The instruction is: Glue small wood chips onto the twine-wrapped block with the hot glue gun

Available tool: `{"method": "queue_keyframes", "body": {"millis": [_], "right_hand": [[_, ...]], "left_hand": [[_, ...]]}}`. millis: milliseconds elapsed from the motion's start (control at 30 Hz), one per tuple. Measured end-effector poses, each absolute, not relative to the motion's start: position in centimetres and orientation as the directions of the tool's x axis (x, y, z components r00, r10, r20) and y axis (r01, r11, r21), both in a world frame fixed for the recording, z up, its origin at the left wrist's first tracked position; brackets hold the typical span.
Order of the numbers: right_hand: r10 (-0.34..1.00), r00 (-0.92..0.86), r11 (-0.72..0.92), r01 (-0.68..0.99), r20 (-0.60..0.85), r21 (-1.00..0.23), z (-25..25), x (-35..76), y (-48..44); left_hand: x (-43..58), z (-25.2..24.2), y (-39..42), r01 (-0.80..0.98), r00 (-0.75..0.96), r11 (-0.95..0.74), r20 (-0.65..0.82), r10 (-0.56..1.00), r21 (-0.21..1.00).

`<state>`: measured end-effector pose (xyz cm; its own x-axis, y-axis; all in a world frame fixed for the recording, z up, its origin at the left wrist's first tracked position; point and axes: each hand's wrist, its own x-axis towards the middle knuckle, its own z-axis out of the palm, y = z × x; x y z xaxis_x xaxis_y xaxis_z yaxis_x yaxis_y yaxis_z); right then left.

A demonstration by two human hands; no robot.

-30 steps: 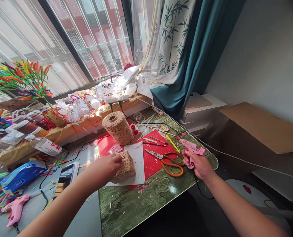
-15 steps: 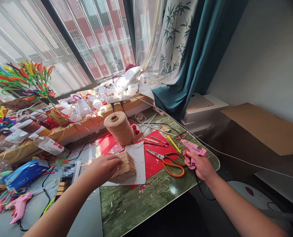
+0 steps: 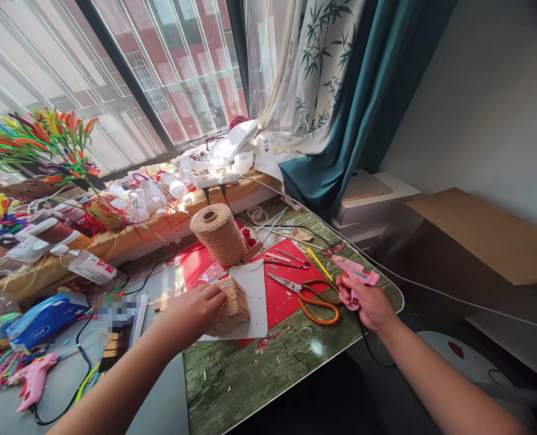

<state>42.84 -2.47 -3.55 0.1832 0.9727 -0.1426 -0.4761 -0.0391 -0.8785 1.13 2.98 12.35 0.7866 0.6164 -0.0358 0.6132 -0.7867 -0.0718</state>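
A small twine-wrapped box (image 3: 235, 307) rests on a white sheet (image 3: 258, 302). My left hand (image 3: 202, 309) lies over its left side and top edge, fingers bent against the twine; my thumb is hidden. In my right hand (image 3: 370, 302) is a pink hot glue gun (image 3: 356, 270), held by the handle, its nozzle pointing up and left above the table's right side. Orange-handled scissors (image 3: 320, 302) lie with blades open between the two hands, close to my right fingers. Behind the box stands a large spool of jute twine (image 3: 218, 234).
Pencils (image 3: 286, 260) and a yellow utility knife (image 3: 319, 264) lie on red paper (image 3: 279, 302). Another pink glue gun (image 3: 37, 380) and a blue tape dispenser (image 3: 48, 320) are at the left. Plastic bottles (image 3: 173, 186) and a power strip (image 3: 217, 182) line the sill. Cardboard boxes (image 3: 372, 199) stand right.
My left hand has shifted slightly right over the twine-wrapped box, its fingers now further across the top. My right hand and the glue gun have hardly moved.
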Motion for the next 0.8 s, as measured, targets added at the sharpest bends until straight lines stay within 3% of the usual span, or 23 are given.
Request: {"method": "queue_keyframes", "body": {"millis": [167, 433, 633, 800], "right_hand": [[0.97, 0.191, -0.039, -0.479, -0.148, -0.877, -3.9, 43.0, -2.5], [0.975, 0.173, -0.039, -0.49, -0.14, -0.871, -3.5, 43.0, -2.6], [0.976, 0.152, -0.06, -0.498, -0.155, -0.865, -3.8, 43.1, -2.4], [0.977, 0.144, -0.069, -0.492, -0.159, -0.868, -3.7, 43.2, -2.5]], "left_hand": [[2.7, 12.9, 2.6, 0.588, 0.755, -0.785, -0.217, 0.619, -0.195], [4.1, 13.5, 2.0, 0.588, 0.693, -0.766, -0.325, 0.643, -0.261], [5.3, 13.4, 0.5, 0.726, 0.546, -0.619, -0.297, 0.783, -0.3], [5.4, 12.8, 0.0, 0.749, 0.522, -0.597, -0.298, 0.799, -0.289]]}}
